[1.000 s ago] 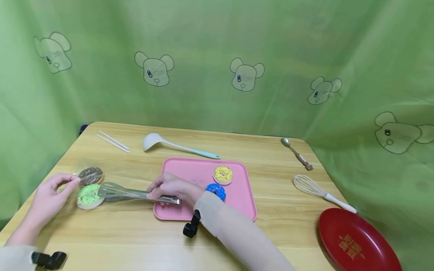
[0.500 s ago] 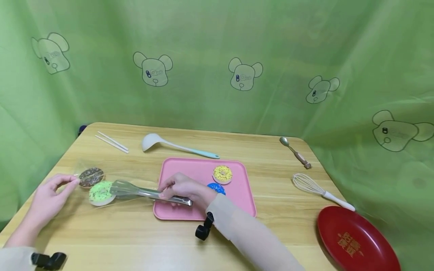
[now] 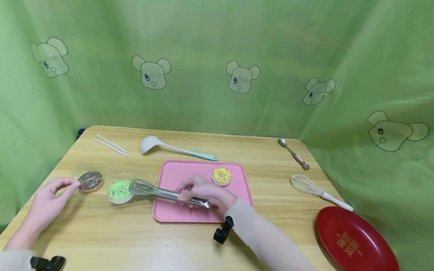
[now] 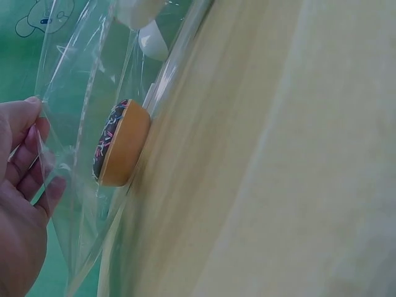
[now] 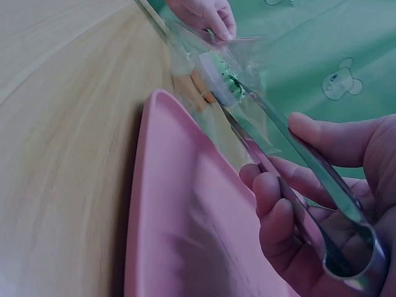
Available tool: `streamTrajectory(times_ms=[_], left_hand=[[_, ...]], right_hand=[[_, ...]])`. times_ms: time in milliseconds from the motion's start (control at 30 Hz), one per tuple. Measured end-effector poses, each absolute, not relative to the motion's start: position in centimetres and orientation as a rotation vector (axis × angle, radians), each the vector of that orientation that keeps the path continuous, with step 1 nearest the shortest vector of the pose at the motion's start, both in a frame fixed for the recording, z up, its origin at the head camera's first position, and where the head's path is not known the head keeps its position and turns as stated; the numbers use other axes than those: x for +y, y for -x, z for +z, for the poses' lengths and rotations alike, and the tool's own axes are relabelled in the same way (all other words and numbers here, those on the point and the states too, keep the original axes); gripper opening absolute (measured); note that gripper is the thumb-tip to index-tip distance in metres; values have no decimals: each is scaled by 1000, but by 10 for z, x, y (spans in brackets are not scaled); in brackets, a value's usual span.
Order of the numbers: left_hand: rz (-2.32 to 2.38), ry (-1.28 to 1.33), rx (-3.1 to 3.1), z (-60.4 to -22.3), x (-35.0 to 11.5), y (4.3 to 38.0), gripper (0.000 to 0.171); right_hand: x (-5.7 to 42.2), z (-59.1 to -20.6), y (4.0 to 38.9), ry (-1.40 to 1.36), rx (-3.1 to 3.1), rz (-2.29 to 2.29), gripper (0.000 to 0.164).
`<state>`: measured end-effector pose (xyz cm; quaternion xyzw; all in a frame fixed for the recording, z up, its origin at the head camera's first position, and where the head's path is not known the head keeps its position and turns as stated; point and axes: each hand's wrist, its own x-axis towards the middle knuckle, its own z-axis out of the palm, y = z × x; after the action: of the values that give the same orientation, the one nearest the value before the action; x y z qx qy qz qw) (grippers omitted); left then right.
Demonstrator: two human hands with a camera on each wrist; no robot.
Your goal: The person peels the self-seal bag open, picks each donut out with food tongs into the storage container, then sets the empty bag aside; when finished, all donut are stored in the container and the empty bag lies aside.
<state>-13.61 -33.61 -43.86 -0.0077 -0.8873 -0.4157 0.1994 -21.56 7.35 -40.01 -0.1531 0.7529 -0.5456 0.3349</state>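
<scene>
In the head view, my left hand (image 3: pixel 47 203) pinches the edge of a clear plastic bag (image 4: pixel 86 68) at the left of the table. A chocolate toy donut (image 3: pixel 90 182) with sprinkles lies in the bag beside my fingertips. Metal tongs (image 3: pixel 169 194) are held in my right hand (image 3: pixel 207 192), above the pink tray (image 3: pixel 166 215). Their tips grip a green toy donut (image 3: pixel 119 191) that shows through the plastic, between the chocolate donut and the tray. A yellow toy donut (image 3: pixel 221 176) lies on the tray. My right hand hides the blue one.
Behind the tray lie a ladle (image 3: pixel 169 146) and white chopsticks (image 3: pixel 111 145). To the right are a spoon (image 3: pixel 294 154), a whisk (image 3: pixel 320 192) and a red plate (image 3: pixel 369 241). A green curtain (image 3: pixel 203 109) surrounds the table's far side.
My right hand has drawn the tongs and the green donut rightward, away from the chocolate donut. The blue donut has gone out of sight behind my hand. My left hand keeps its place.
</scene>
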Motion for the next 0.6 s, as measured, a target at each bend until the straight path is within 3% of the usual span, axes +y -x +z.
streamTrajectory(times_ms=[600], left_hand=[[-1181, 29, -2484, -438, -337, 136, 23]], right_hand=[[151, -390, 204, 368, 2034, -1428, 33]])
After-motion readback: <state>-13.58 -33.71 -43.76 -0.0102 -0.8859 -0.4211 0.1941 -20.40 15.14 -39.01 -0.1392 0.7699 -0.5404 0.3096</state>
